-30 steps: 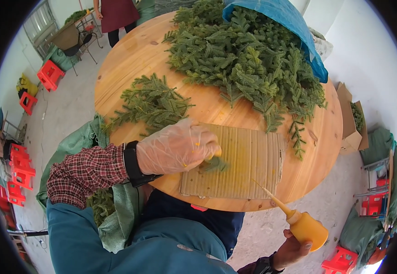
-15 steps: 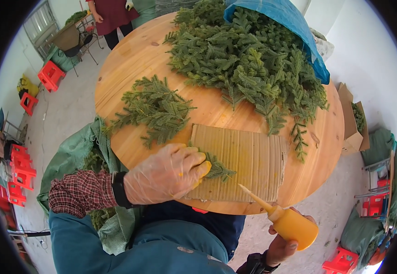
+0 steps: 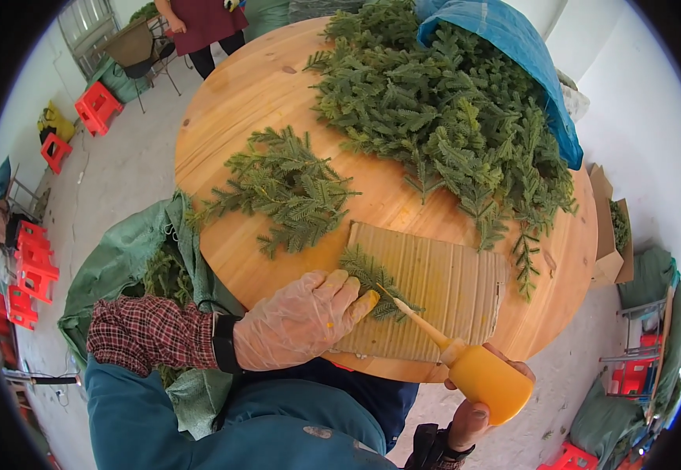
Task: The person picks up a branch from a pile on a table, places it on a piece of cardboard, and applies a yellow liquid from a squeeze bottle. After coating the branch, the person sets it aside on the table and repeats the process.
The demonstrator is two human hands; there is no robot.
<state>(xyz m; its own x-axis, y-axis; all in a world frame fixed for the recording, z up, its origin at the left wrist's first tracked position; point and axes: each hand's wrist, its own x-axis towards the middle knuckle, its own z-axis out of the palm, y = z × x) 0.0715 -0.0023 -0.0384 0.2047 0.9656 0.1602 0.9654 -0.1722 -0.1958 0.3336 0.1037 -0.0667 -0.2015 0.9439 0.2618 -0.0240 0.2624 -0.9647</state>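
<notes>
My left hand (image 3: 297,321), in a clear plastic glove with orange smears, pinches a small green fir sprig (image 3: 367,270) at the near left of a corrugated cardboard sheet (image 3: 450,274). In my right hand (image 3: 468,427) is a squeeze bottle (image 3: 491,385) of yellow-orange stuff, tilted with its long thin nozzle pointing up and left. The nozzle tip is at the sprig, close to my left fingertips; whether it touches cannot be told. Yellow stains mark the cardboard.
On the round wooden table (image 3: 235,117) lie a small pile of fir sprigs (image 3: 293,192) and a large heap of branches (image 3: 450,117) spilling from a blue bag (image 3: 513,39). A green sack (image 3: 113,266) stands at left. Another person (image 3: 203,23) is beyond the table; red stools (image 3: 97,107) stand around.
The bottle has moved left and its nozzle tip has come up to the sprig. My left fingers have shifted lower along the sprig, so more of it shows. The whole view has shifted slightly.
</notes>
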